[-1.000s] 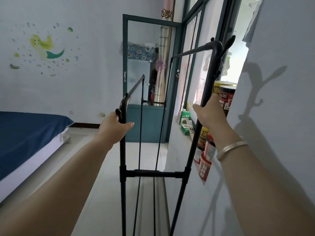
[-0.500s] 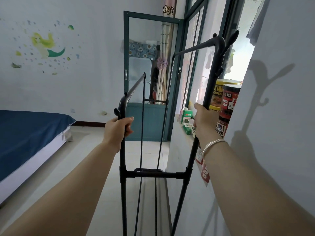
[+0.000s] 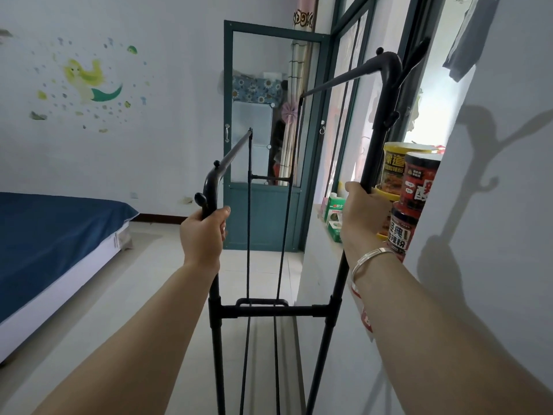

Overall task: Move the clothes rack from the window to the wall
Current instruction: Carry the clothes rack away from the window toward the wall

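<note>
A black metal clothes rack (image 3: 273, 310) with two rails stands lengthwise along the window (image 3: 350, 115) and its sill, empty of clothes. My left hand (image 3: 205, 232) grips the near left upright just below the lower rail's bend. My right hand (image 3: 363, 214) is closed around the taller right upright, with a silver bangle on the wrist. The white wall (image 3: 104, 151) with a mermaid sticker lies to the left, beyond the bed. The rack's feet are out of view below.
A bed with a blue sheet (image 3: 51, 235) fills the left side. Instant-noodle cups (image 3: 414, 190) and small green boxes (image 3: 333, 214) sit on the sill close to my right hand. A green glass door (image 3: 263, 217) closes the far end. Pale tile floor (image 3: 155, 280) runs between bed and rack.
My left hand has closed its fingers around the left upright. My right hand slid lower on the right upright. The view has shifted slightly closer and upward.
</note>
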Demonstrator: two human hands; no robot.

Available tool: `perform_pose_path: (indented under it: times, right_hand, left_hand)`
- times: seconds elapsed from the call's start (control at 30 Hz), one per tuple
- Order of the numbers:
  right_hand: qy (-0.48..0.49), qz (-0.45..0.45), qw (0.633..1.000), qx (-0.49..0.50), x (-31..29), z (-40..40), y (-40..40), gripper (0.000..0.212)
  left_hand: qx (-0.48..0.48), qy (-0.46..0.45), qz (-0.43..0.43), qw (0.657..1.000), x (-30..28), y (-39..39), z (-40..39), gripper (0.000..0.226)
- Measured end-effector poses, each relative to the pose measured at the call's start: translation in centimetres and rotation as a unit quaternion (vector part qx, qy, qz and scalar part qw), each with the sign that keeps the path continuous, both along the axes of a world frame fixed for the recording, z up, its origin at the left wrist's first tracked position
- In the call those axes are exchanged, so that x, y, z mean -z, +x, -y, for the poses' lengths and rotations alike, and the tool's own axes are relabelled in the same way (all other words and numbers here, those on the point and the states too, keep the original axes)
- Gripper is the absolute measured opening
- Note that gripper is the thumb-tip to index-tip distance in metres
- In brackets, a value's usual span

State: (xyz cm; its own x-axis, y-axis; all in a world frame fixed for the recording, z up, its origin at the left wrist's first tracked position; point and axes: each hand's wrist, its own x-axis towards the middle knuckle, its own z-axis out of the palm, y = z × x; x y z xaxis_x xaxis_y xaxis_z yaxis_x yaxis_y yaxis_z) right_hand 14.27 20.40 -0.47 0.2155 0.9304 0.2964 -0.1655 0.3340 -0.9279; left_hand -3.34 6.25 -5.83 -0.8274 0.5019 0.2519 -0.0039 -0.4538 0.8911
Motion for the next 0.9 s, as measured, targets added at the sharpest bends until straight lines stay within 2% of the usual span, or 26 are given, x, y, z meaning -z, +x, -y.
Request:
perform_pose_path:
  times: [0.13, 0.9]
  right_hand:
    - [-0.003, 0.014, 1.0, -0.014, 0.4, -0.9, -1.3, 0.016]
    - [-0.019, -0.009, 0.996, -0.085, 1.1, -2.6, -8.2, 0.026]
  left_hand:
    - [-0.025, 0.003, 0.0, 1.0, 0.6, -0.6, 0.2, 0.023]
    - [-0.116, 0.023, -0.013, 0.993, 1.4, -3.3, 1.7, 0.03]
